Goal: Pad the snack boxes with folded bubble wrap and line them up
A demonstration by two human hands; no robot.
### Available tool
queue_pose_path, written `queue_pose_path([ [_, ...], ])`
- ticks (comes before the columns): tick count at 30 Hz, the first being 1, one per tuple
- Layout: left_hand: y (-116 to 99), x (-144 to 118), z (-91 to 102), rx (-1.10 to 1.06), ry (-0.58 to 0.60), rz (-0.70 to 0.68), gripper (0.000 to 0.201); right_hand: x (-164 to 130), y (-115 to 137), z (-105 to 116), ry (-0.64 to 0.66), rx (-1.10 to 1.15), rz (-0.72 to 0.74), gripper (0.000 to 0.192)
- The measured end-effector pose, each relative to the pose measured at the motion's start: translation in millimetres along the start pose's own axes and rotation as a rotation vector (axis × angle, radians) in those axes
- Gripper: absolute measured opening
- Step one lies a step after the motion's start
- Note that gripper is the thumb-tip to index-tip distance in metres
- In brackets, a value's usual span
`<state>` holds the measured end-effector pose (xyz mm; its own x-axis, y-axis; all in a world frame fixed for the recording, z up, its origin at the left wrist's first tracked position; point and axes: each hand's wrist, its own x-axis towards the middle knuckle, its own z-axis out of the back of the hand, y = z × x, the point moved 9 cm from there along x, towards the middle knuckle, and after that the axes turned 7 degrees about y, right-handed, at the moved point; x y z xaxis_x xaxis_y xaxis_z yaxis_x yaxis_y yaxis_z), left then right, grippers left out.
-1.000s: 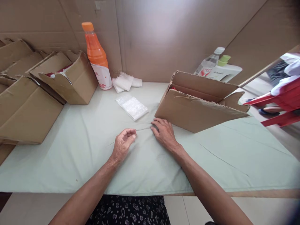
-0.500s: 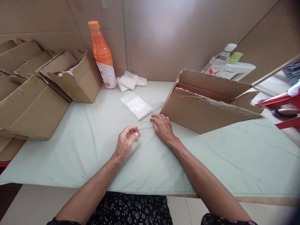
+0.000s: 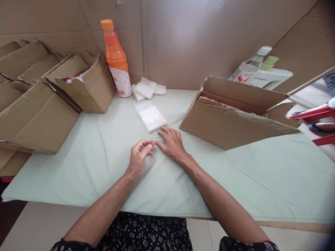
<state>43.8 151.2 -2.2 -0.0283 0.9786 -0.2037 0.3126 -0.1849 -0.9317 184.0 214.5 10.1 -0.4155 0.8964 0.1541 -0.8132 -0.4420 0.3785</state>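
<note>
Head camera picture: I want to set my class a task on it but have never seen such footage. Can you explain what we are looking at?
The camera sits on a person's head, looking forward and down, so both bare arms reach in from below. The left hand rests loosely curled on a pale green cloth; the right hand lies flat beside it. Neither holds anything. Just beyond the fingers lies a bubble-wrap pouch. An open cardboard box stands to the right, more boxes to the left, and an orange bottle at the back.
</note>
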Motion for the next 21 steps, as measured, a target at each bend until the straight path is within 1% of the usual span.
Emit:
queue_pose_path([
  [2, 0, 0, 0.6, -0.018, -0.008, 0.014, 0.034, -2, 1, 1, -0.022, 0.009, 0.003, 0.039],
  [6, 1, 1, 0.0, -0.039, 0.001, 0.023, 0.033, 3, -5, 15, -0.127, -0.059, -0.059, 0.055],
  [7, 1, 1, -0.1, -0.041, 0.004, 0.023, 0.033, 7, -6, 16, -0.137, -0.089, -0.072, 0.055],
  [8, 2, 2, 0.0, -0.042, 0.005, 0.022, 0.033, 12, -8, 15, -0.133, -0.108, -0.079, 0.051],
  [11, 2, 3, 0.7, -0.041, 0.003, 0.022, 0.034, 30, -11, 9, -0.089, -0.092, -0.070, 0.032],
  [15, 3, 3, 1.0, -0.057, 0.010, 0.029, 0.035, 43, -17, 9, -0.096, -0.046, -0.054, 0.024],
  [18, 4, 4, 2.9, -0.079, 0.008, 0.032, 0.040, 39, -16, 17, -0.116, -0.009, -0.039, 0.020],
  [21, 5, 6, 8.3, -0.151, -0.015, 0.033, 0.054, 17, -5, 29, -0.149, 0.035, 0.000, 0.020],
])
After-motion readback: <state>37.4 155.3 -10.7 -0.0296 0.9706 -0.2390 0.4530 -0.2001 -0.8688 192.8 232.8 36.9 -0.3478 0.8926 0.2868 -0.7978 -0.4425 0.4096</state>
